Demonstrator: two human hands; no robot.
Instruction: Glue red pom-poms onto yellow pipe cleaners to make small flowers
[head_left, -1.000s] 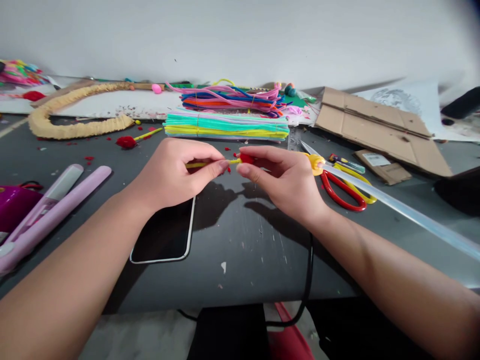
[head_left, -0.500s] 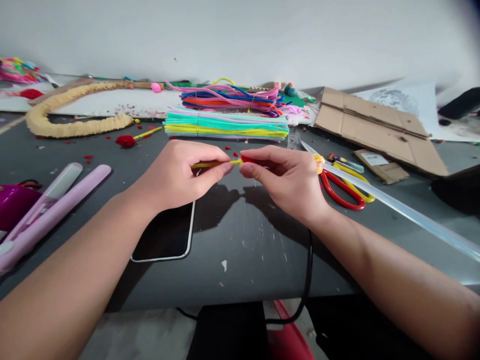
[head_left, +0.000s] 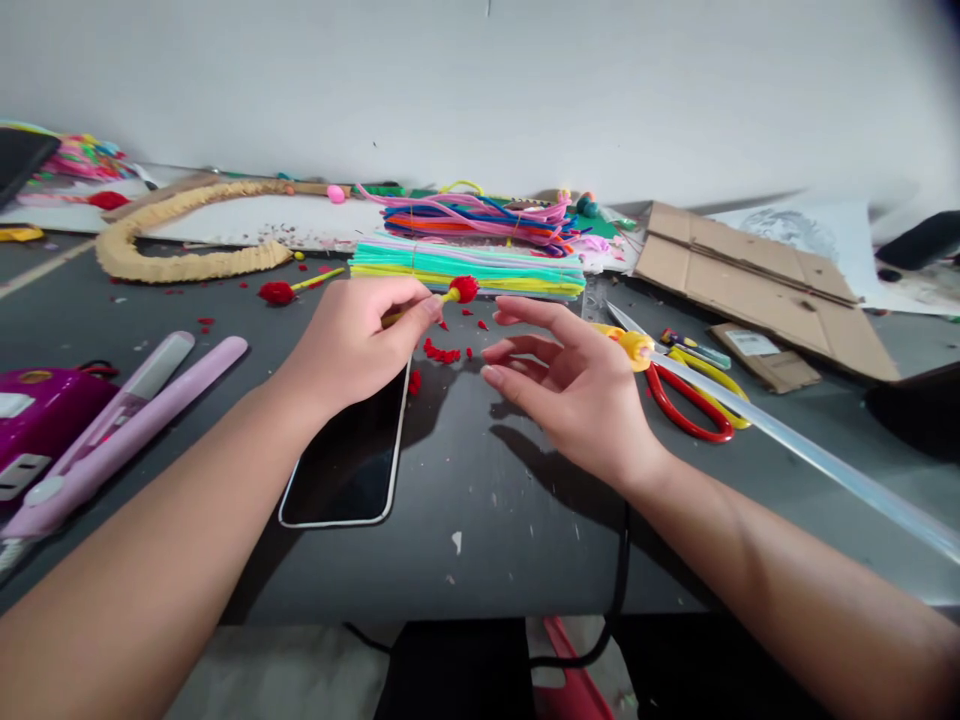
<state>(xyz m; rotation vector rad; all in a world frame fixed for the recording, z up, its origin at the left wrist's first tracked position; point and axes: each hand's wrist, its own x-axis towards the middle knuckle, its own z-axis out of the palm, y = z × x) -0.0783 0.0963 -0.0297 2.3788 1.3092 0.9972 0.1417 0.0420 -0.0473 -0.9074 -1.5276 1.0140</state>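
Pinched in my left hand [head_left: 367, 335] is a yellow stem with a fuzzy red flower head [head_left: 463, 290] on its tip, like a pipe cleaner flower. My right hand [head_left: 574, 385] hovers to its right, fingers apart and holding nothing. Small red fuzzy pieces [head_left: 442, 352] lie on the dark table between and beyond my hands. Under my left hand rests a phone [head_left: 345, 470] with a black screen. A similar red flower on a yellow stem [head_left: 277, 293] lies further left. Scissors with red and yellow handles [head_left: 694, 400] lie right of my right hand.
Bundled pipe cleaners [head_left: 465, 265] lie at the back, with a bent beige crinkled tube [head_left: 127, 255] to their left. A pink hair straightener [head_left: 142, 430] and purple device [head_left: 45, 410] are at left. Flattened cardboard [head_left: 750, 285] and a clear glue stick [head_left: 810, 430] are at right.
My right hand has let go of the red flower head and opened, moving slightly away. The flower head now shows above my left fingers, and red pieces on the table have come into view.
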